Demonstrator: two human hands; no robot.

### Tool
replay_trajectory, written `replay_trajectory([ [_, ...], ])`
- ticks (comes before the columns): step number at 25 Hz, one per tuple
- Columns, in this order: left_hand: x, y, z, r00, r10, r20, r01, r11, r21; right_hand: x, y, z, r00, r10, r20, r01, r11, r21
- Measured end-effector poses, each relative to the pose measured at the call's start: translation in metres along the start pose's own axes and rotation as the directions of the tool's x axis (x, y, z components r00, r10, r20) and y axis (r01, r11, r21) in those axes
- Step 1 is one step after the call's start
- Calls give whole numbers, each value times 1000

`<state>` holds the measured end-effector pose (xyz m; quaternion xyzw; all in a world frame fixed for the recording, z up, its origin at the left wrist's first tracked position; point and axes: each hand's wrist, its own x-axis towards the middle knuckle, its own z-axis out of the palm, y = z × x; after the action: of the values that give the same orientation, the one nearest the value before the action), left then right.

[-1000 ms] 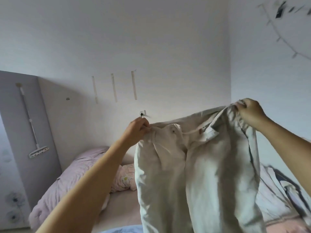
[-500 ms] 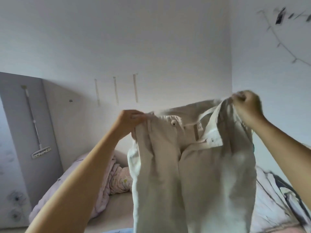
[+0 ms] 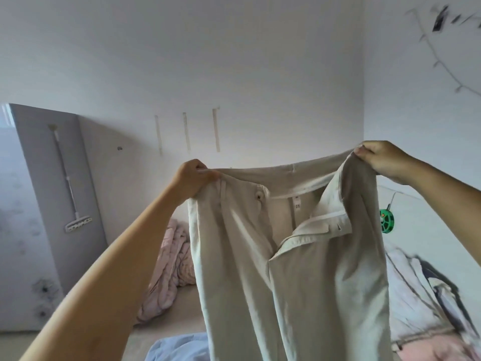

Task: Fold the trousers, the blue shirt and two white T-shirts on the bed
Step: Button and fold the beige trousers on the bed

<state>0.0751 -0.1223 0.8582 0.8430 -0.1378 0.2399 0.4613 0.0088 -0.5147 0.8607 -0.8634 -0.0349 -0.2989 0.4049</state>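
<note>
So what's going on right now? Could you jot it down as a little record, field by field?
activity: holding trousers up in the air above the bed, not yet folded
trousers: pale beige, hanging by the waistband, fly open, button visible
left hand: grips the waistband's left end
right hand: grips the waistband's right end
blue garment: lies crumpled on the bed below
pink duvet: bunched by the wall behind
green reel: hangs on the right wall
</note>
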Motion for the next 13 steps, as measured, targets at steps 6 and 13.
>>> replay_trajectory([
  [6,-17,42,-58,992,117,-53,-117,993,4,-60,-66,-15,995,-97,22,95,994,58],
  [13,-64,88,-105,979,196,57,-199,979,48,-114,-114,-52,962,-224,-158,198,966,-168],
])
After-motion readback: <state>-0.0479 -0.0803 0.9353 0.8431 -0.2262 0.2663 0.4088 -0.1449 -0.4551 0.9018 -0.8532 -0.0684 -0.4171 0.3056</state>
